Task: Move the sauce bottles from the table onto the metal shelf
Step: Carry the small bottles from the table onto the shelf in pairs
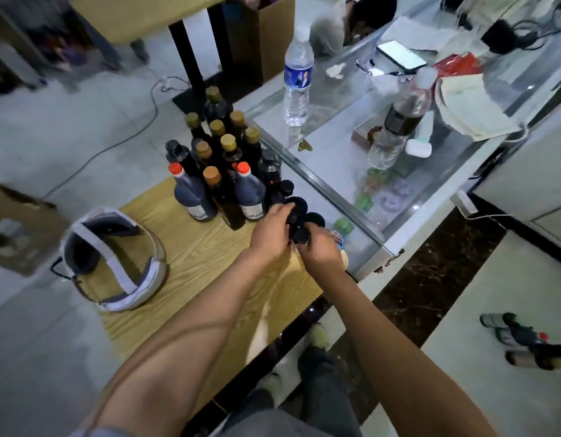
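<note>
Wood-grain table (190, 247) underfoot of the work, set on pale floor tiles, butted against a glass counter (335, 184) just right of both hands.

Left hand (269, 230): fingers curled over the black cap of a dark bottle (296, 206), gripping from above. Right hand (320, 252): fingers curled around the neck of a second black-capped bottle (302, 236), immediately beside the first. Both hands close together, nearly touching, at the table's counter-side edge. Third black cap (315, 219) just beyond the right hand; bodies of all three hidden beneath hands and caps.

Sauce bottles (222, 165) standing upright in a tight cluster beyond the left hand: two red-capped, several gold-capped, a few black-capped, all on the table's far end. Cluster crowds the space directly ahead of the gripped bottles.

Headset-like band (115, 260), grey and white, lying on the table well left of the left hand.

Glass counter beyond the right hand carrying two clear water bottles (298, 80), a phone (400, 55), papers, a small white case (418, 148); much of it blurred.

Several bottles (525, 342) lying on the floor far right of the right arm, labels illegible. Cardboard box (14, 225) cut off at left edge. Metal shelf not identifiable. Shoes and trouser legs visible below the arms.
</note>
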Available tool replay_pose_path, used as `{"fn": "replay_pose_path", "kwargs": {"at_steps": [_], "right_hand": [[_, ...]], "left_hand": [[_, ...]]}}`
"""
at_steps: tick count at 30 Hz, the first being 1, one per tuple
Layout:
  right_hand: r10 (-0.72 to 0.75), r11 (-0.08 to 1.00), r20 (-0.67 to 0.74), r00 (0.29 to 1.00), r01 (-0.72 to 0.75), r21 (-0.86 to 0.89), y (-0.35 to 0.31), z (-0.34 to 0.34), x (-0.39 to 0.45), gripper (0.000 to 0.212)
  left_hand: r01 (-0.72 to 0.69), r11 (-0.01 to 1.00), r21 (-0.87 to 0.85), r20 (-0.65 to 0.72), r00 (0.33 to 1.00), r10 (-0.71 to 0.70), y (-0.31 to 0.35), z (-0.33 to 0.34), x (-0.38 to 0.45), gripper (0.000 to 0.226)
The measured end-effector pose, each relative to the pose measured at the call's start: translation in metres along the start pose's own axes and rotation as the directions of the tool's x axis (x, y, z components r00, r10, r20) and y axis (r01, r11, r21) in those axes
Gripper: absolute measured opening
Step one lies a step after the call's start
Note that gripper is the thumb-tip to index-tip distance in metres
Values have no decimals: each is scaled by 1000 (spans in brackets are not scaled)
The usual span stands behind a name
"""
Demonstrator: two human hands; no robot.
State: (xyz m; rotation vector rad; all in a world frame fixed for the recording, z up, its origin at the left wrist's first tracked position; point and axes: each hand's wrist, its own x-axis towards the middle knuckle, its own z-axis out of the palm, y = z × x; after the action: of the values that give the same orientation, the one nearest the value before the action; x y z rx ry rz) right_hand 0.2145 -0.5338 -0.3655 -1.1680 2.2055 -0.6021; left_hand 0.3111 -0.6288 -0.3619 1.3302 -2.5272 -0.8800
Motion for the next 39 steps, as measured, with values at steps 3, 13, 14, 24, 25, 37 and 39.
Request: {"fn": "replay_pose_path", "kwargs": {"at_steps": [3,13,14,24,25,37,39], "right_hand": [[-48,997,42,998,50,-53,8,7,21,48],[-67,988,196,978,92,-122,26,10,48,32],[-70,989,197,978,94,-116,27,9,49,31],[-51,977,88,995,32,209,33,-15,18,30],[-30,969,77,997,10,249,30,-19,9,37],[160,838,-319,934,42,544,3,-55,-124,39],[181,843,-375,909,53,535,3,-66,-149,39]], "left_hand": [[-23,989,149,101,995,8,-2,2,17,66],[74,966,248,80,992,-97,-4,19,27,49],[77,969,234,80,992,-98,-4,18,28,46],[195,964,-181,86,980,-182,-31,8,-1,34],[204,946,-254,94,978,-186,-32,5,-7,32],[-94,882,-462,-2,994,105,34,-31,-83,23],[-176,873,-455,-13,981,192,54,-32,-99,22]]}}
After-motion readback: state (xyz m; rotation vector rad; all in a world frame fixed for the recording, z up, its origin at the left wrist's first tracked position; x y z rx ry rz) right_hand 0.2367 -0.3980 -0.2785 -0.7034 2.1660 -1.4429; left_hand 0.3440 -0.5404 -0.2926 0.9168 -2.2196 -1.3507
